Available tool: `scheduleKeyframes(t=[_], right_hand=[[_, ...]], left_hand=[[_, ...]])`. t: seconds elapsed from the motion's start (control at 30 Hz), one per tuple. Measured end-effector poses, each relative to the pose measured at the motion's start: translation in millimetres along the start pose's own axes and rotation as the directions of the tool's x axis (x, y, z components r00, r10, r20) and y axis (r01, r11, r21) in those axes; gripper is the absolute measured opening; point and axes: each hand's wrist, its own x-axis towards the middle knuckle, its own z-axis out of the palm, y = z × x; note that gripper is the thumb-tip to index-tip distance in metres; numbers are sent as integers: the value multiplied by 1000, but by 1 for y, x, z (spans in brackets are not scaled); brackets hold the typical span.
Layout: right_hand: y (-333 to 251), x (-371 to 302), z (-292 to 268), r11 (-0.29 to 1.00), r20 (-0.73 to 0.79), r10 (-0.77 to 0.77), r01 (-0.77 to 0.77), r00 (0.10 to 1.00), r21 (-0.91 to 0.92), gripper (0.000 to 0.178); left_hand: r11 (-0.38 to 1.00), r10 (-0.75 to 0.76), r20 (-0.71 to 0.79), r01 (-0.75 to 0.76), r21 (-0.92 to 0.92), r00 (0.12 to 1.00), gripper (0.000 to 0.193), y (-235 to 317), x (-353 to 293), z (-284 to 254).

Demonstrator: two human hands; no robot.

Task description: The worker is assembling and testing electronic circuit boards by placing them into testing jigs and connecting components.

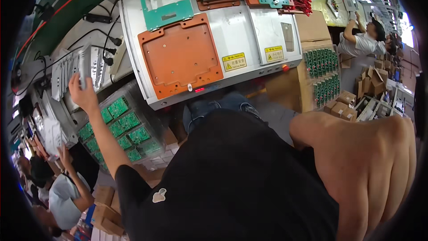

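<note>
Silver machine (234, 27) with orange fixture plate (178, 58) sits front, side counter (82, 31) left of it. Left grip (83, 93) is narrow, holding a pale strip (83, 60); strip sticks out past the fingers, above pale parts (63, 74). Right grip (365, 165) curls near camera, contents: can't tell.

The piece (84, 62) in your left hand (85, 94) is slim, long and pale grey, its finer details blurred. You have its near end between your fingers, with its length pointing away from you, over the tabletop (84, 28) on your left; you can't tell whether it touches anything there.
</note>
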Motion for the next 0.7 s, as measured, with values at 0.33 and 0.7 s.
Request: scheduleKeyframes(t=[0.33,0.7], right_hand=[[-40,-79,-9,963,-93,-267,268,959,-5,27],[-147,-220,-77,290,-370,-813,-239,450,-927,25]], left_hand=[[847,495,497,-269,-458,713,35,229,-59,-17],[922,384,648,-307,-235,658,37,118,-32,12]])
